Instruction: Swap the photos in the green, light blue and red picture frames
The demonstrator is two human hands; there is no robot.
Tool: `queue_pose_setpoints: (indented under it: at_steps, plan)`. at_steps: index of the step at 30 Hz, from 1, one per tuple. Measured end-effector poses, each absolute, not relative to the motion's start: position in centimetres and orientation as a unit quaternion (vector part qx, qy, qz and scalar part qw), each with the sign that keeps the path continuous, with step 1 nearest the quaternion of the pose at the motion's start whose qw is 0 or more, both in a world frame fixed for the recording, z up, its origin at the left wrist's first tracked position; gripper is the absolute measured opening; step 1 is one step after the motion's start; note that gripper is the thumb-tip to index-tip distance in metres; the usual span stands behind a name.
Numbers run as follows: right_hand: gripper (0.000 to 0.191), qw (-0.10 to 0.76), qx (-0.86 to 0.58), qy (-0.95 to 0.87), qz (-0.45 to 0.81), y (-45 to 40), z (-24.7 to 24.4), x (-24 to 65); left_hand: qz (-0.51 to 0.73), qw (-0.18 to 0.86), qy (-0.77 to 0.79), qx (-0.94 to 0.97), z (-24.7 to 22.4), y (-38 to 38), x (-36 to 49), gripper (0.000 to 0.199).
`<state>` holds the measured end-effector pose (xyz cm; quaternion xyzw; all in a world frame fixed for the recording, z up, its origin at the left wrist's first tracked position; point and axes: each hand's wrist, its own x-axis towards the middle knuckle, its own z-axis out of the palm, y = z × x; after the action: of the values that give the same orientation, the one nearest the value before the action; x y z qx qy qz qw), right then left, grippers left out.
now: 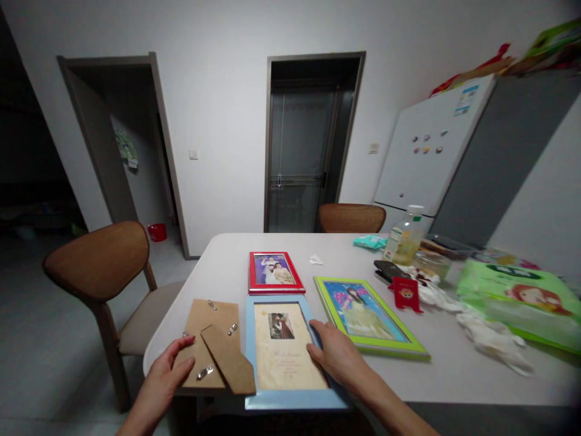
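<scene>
My left hand [169, 370] has its thumb and fingers on the left edge of a brown picture-frame backing board [200, 351]. The board shows metal clips and a fold-out stand [231, 360], whose lower end overlaps the blue frame's left side. My right hand [338, 354] grips the right side of a light blue photo frame [297, 399], thumb and fingertips over its border. Inside this frame lies a cream sheet [281, 372] with a small picture of a couple. A red photo frame [276, 289] lies just beyond, and a lime green photo frame [394, 348] lies to the right.
On the white table's [222, 266] right side are a bottle [403, 239], a dark phone-like object [388, 270], a red packet [406, 295], crumpled tissues [492, 342] and a green pack [517, 297]. Wooden chairs stand left [102, 260] and behind [353, 217].
</scene>
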<state>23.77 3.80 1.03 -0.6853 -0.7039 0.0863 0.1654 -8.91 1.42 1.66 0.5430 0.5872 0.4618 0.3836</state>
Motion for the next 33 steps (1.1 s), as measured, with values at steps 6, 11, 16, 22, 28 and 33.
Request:
queue_pose_setpoints:
  at_steps: [6,11,16,22,28,33]
  plan:
    - [0.053,0.244,-0.684,-0.674,0.138,4.6,1.0,24.2,0.332,0.216,0.644,0.655,0.6,2.5,-10.3,0.044]
    - [0.069,0.408,-0.624,-0.526,0.410,3.6,3.8,23.7,0.327,0.113,0.633,0.693,1.5,2.0,-6.6,0.044]
    - [0.081,0.486,-0.533,-0.438,0.536,2.5,5.7,22.5,0.359,0.200,0.460,0.787,2.9,-0.6,3.2,0.050]
    - [0.081,0.513,-0.541,-0.438,0.503,3.0,5.2,22.3,0.319,0.216,0.398,0.833,1.7,-1.0,8.7,0.065]
    - [0.076,0.522,-0.502,-0.391,0.568,2.6,4.7,22.0,0.322,0.208,0.391,0.837,0.9,-0.7,7.9,0.063]
    - [0.059,0.519,-0.419,-0.379,0.642,2.4,4.8,22.0,0.366,0.233,0.403,0.806,1.8,-0.6,8.1,0.051]
